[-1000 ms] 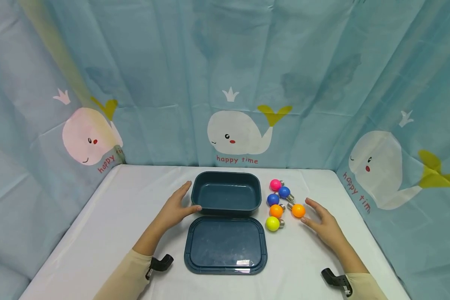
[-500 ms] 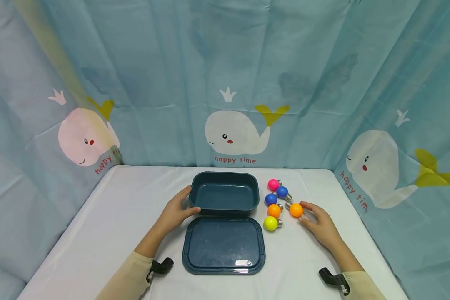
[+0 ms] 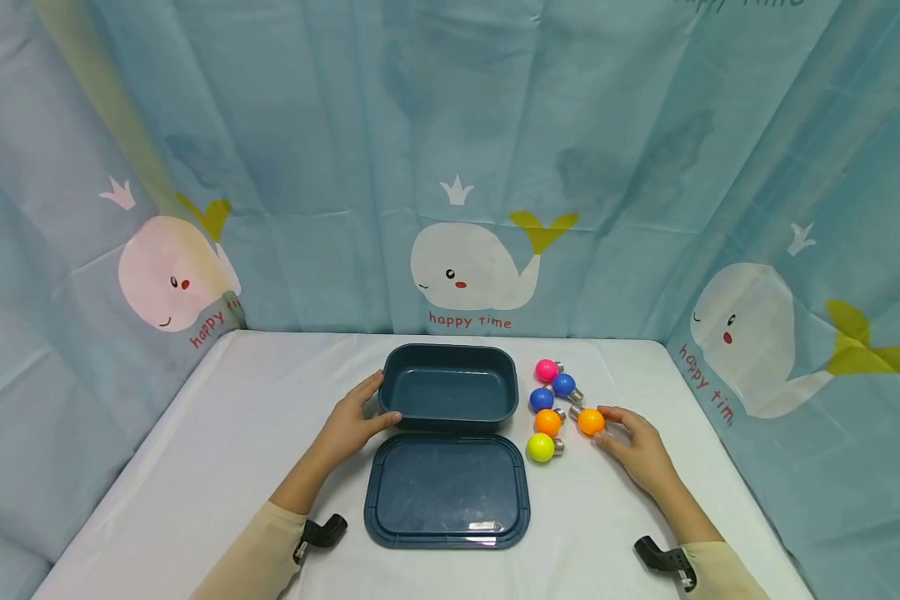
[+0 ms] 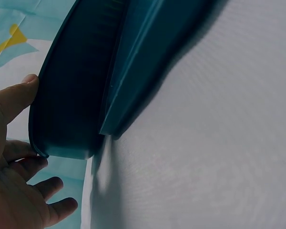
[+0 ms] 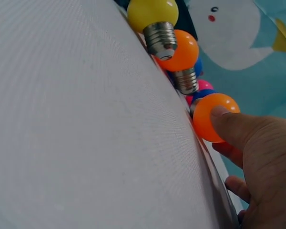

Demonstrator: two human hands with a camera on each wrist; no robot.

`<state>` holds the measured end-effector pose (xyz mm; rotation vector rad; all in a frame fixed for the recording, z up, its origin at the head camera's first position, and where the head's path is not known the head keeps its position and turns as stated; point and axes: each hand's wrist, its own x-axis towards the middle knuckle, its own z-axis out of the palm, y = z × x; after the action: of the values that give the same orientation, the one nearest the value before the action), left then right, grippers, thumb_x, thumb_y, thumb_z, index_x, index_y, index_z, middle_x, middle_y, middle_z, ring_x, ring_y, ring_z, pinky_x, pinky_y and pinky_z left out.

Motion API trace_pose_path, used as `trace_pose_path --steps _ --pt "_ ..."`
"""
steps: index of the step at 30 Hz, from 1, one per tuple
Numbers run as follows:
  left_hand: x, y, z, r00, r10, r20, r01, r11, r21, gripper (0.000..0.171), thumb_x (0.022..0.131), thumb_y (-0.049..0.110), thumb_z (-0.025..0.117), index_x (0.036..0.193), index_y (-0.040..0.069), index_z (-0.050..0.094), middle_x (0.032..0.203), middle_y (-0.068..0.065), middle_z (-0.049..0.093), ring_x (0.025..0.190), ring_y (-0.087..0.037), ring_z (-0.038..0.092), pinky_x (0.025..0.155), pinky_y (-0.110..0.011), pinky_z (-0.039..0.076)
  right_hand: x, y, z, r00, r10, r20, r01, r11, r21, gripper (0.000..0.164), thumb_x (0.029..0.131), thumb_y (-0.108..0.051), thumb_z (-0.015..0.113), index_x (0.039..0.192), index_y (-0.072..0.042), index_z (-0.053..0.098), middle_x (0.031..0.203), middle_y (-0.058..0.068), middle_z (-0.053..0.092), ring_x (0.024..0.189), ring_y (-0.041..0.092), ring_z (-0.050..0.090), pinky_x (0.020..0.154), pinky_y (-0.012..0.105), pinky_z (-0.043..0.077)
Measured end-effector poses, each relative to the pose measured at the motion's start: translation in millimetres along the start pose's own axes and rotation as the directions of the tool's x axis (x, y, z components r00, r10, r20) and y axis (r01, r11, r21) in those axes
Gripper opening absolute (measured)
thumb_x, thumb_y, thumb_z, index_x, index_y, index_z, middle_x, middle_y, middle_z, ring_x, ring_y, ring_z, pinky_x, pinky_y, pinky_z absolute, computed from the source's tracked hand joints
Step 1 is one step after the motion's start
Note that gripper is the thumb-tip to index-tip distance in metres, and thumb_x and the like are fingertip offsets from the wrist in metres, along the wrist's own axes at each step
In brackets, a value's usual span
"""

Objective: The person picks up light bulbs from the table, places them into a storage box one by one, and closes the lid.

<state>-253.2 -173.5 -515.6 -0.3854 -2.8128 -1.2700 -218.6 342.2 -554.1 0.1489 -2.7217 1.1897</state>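
Note:
An open dark teal plastic box stands on the white table. My left hand rests against its left end, thumb at the front corner and fingers along the side. In the left wrist view the thumb touches the rim, two fingertips are at the corner, and the other fingers hang loose. My right hand pinches an orange light bulb between thumb and fingers, its metal base pointing left. Left of it lie a second orange bulb, a yellow bulb, two blue bulbs and a pink bulb.
The box's flat lid lies directly in front of it, nearer to me. A curtain printed with whales surrounds the white-covered table at the back and sides.
My right hand has moved slightly left and closed its thumb and fingers on the orange bulb. My left hand has come up against the box. The view has shifted a little.

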Motion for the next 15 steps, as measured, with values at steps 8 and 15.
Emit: trace_pose_path --steps 8,15 --pt "-1.2 0.5 -2.2 1.000 0.004 -0.005 -0.004 1.000 0.003 0.092 0.090 0.043 0.078 0.161 0.009 0.031 0.167 -0.016 0.030 0.153 -0.039 0.028 0.119 -0.064 0.030 2.6 -2.7 1.2 1.000 0.031 0.000 -0.031 1.000 0.000 0.052 0.092 -0.035 0.078 0.136 -0.010 0.064 0.136 0.016 0.064 0.136 0.041 0.049 0.115 0.069 0.031" --pt "-1.8 -0.7 0.3 1.000 -0.006 -0.005 0.006 1.000 -0.011 0.092 0.091 0.044 0.078 0.161 0.009 0.031 0.167 -0.015 0.030 0.154 -0.037 0.028 0.120 -0.062 0.030 -0.9 -13.1 -5.6 0.994 0.106 0.019 -0.106 0.994 0.015 0.056 0.093 -0.044 0.075 0.138 -0.013 0.062 0.141 0.016 0.060 0.140 0.042 0.044 0.115 0.071 0.029"
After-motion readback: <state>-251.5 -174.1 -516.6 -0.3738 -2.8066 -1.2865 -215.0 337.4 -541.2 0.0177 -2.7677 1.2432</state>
